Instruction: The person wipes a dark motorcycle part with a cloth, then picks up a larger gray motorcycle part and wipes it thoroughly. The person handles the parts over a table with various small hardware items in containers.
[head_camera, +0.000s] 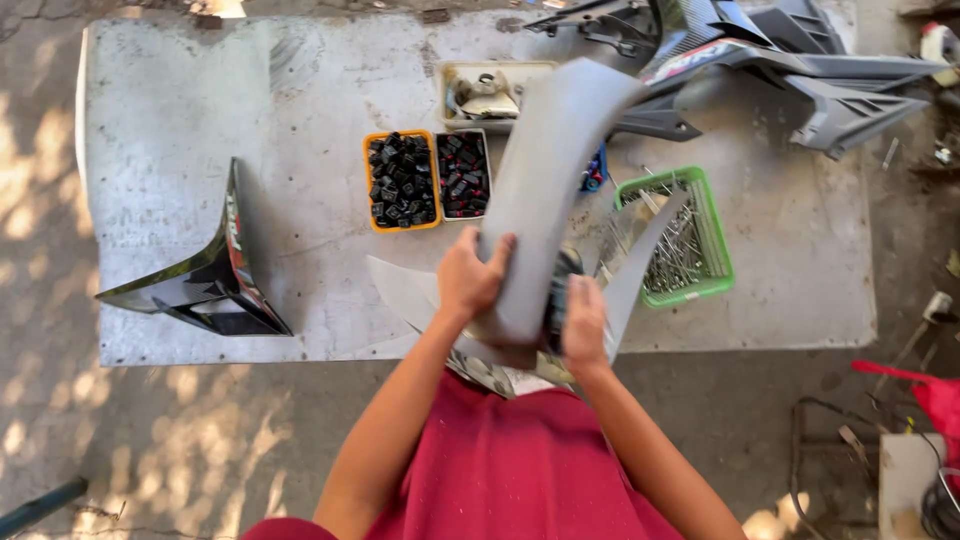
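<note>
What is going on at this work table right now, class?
A person in a red shirt stands at a metal table, holding a curved grey plastic panel upright. The left hand grips its lower edge; the right hand steadies the base. Behind lie an orange tray of black clips, a green basket of metal pins, and a black fairing piece.

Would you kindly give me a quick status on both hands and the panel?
Left hand and right hand both gripping grey curved panel, raised over table. Green basket and orange tray beneath.
</note>
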